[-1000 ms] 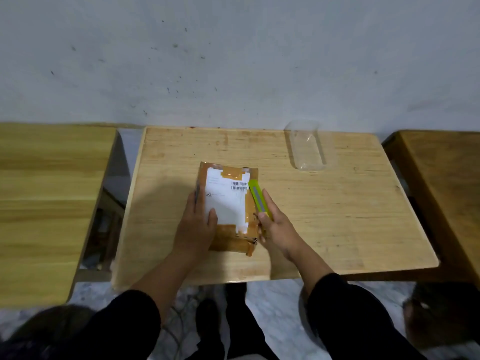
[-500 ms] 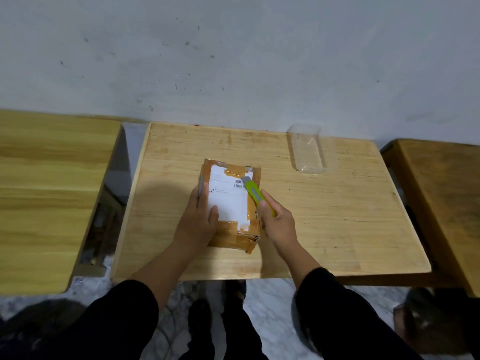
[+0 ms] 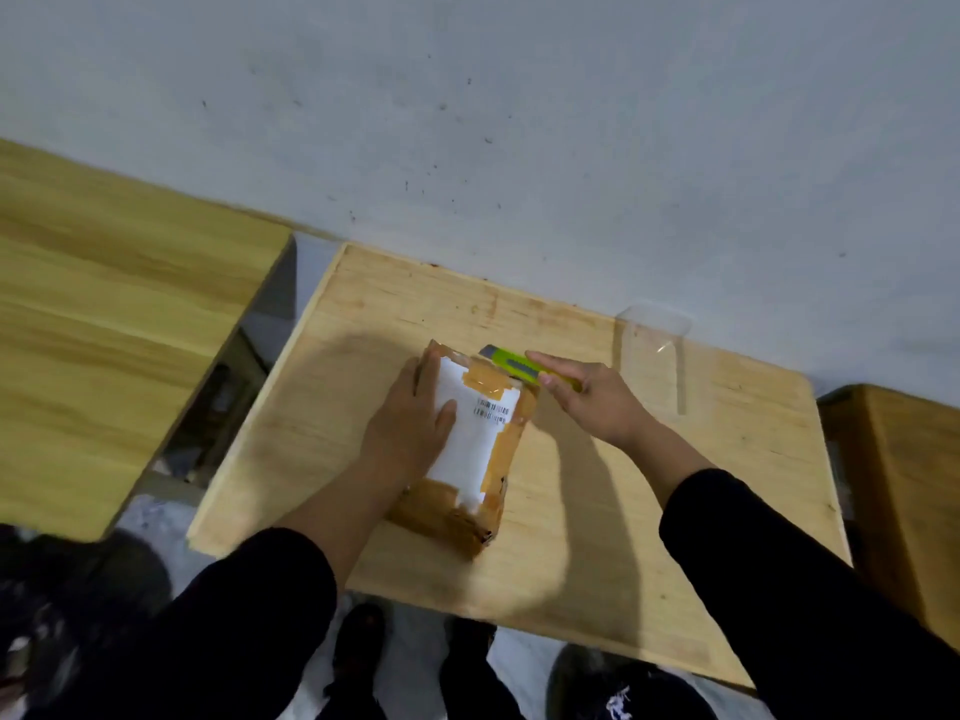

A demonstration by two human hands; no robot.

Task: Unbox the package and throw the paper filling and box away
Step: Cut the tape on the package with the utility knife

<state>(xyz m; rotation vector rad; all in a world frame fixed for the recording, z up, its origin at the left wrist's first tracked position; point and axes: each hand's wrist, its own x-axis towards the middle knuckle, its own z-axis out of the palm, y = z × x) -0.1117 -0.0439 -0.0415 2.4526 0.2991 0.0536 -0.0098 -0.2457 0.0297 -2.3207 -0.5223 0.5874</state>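
Note:
A small cardboard package, wrapped in brown tape with a white shipping label, lies on the middle wooden table. My left hand presses flat on the package's left side and label. My right hand grips a yellow-green utility knife, whose tip rests at the package's far right corner. The box is closed and its contents are hidden.
A clear plastic container stands at the table's far right, just beyond my right hand. Another wooden table is to the left across a gap, and a darker one to the right. A wall is close behind.
My right hand has slid the knife along the package's right edge, from near the front to the far corner. My head has tilted, so the scene looks rotated. My left hand stays on the package.

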